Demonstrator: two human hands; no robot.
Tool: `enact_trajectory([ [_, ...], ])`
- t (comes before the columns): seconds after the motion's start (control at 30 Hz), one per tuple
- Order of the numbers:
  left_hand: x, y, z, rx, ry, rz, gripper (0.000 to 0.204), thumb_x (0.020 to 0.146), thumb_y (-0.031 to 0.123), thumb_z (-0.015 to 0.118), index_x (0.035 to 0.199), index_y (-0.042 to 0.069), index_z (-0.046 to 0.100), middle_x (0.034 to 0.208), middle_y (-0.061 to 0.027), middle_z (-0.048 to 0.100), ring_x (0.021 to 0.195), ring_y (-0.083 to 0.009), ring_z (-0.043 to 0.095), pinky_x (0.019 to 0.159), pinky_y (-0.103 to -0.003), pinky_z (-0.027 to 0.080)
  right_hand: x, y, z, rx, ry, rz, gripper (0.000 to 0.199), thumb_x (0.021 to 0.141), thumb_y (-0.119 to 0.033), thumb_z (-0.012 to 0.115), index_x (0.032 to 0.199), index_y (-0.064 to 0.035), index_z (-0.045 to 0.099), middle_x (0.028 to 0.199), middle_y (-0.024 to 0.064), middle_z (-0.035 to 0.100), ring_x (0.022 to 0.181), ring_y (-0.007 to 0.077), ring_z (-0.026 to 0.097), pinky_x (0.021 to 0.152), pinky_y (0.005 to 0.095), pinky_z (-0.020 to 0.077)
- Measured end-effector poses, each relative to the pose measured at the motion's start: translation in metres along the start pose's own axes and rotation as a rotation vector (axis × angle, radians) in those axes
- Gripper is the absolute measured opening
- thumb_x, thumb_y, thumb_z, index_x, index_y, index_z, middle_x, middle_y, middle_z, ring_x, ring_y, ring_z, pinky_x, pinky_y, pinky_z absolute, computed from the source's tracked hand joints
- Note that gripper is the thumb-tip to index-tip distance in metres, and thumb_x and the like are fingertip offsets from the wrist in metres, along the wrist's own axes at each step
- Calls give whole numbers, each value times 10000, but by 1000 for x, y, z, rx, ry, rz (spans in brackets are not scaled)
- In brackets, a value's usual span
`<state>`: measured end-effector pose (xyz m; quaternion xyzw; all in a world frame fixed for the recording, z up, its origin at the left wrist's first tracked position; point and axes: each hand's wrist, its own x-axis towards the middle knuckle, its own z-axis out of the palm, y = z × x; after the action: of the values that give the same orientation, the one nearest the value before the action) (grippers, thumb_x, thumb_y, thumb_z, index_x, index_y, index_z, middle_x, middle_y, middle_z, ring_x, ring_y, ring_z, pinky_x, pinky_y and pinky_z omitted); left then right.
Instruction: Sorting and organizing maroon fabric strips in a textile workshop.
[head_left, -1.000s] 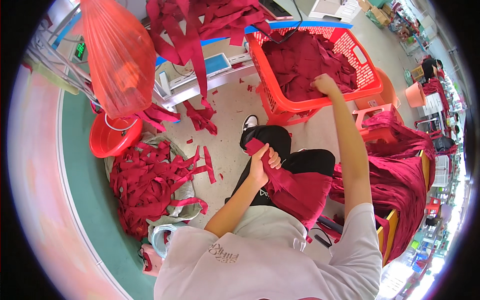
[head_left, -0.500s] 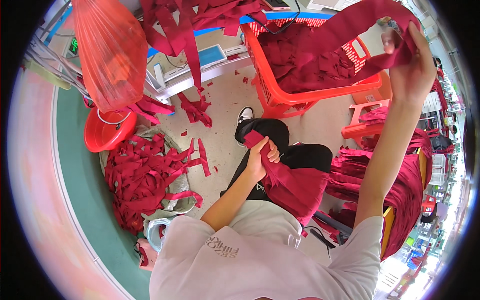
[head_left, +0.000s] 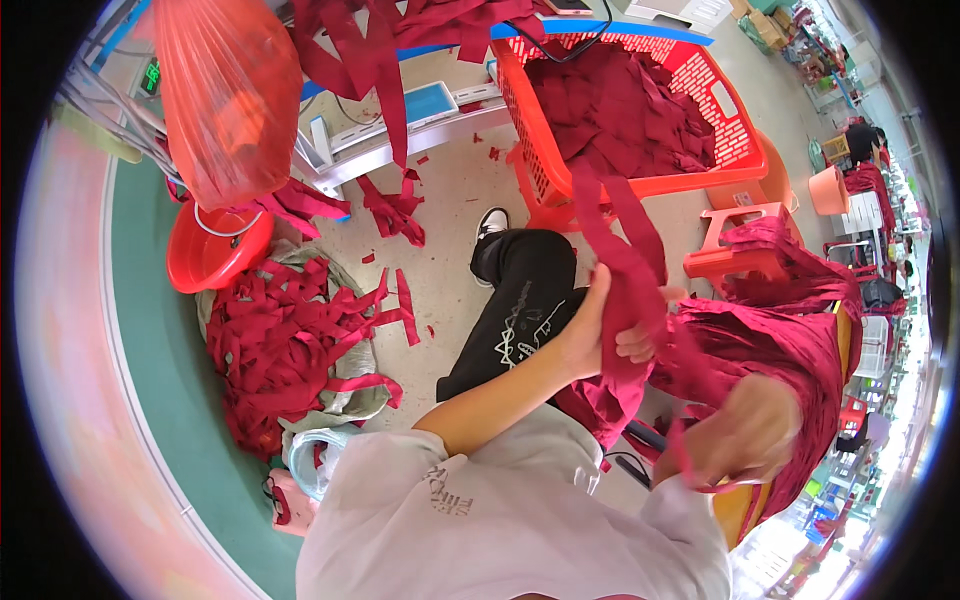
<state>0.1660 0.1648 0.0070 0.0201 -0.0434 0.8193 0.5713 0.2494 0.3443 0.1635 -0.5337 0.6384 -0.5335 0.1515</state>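
Note:
A bundle of dark red fabric strips (head_left: 612, 395) hangs down by my thigh, and my left hand (head_left: 590, 335) is closed round its upper part. From that hand a long fabric strip (head_left: 628, 225) runs up in a fold toward the rim of the red basket. My right hand (head_left: 748, 430) is low by my right side, smeared by motion. A blurred stretch of strip reaches it and shows below its fingers, so it appears closed on the strip. The finger details cannot be made out.
The red plastic basket (head_left: 660, 178) full of strips stands ahead. A sack of strips (head_left: 355, 400), a red basin (head_left: 185, 262) and a hanging red bag (head_left: 225, 110) are at left. At right are a red stool (head_left: 735, 262) and draped red fabric (head_left: 790, 385).
My right hand has swung down from high at the right to beside my hip, drawing the strip with it. The left hand with the bundle has moved right.

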Motion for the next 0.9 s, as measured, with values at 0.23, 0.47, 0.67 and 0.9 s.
enact_trajectory([
  [0.23,-2,30,-20,72,-9,132,301,804,317,624,687,69,502,703,-70,481,723,-244,502,771,-379,418,-141,77,208,603,1819,1306,141,810,-116,625,715,-17,590,552,-20,462,438,87,365,429,253,252],
  [0.47,-13,55,-34,241,-181,164,289,851,275,595,659,97,474,595,0,388,578,-153,368,608,-302,321,-248,110,392,872,1904,1508,177,839,-252,583,808,-82,621,520,-23,440,384,103,351,381,252,255],
  [0.67,-19,43,-27,409,85,197,313,873,305,576,664,105,459,603,6,394,607,-145,368,622,-297,313,-273,123,466,746,2072,1729,165,856,-252,538,829,-102,600,590,39,538,396,149,443,379,289,358],
  [0.9,-16,42,-16,421,165,252,279,866,284,583,681,110,467,618,2,409,624,-151,396,640,-298,333,-339,17,644,470,2222,1885,171,859,-229,537,831,-80,617,670,56,574,498,181,494,465,323,401],
])
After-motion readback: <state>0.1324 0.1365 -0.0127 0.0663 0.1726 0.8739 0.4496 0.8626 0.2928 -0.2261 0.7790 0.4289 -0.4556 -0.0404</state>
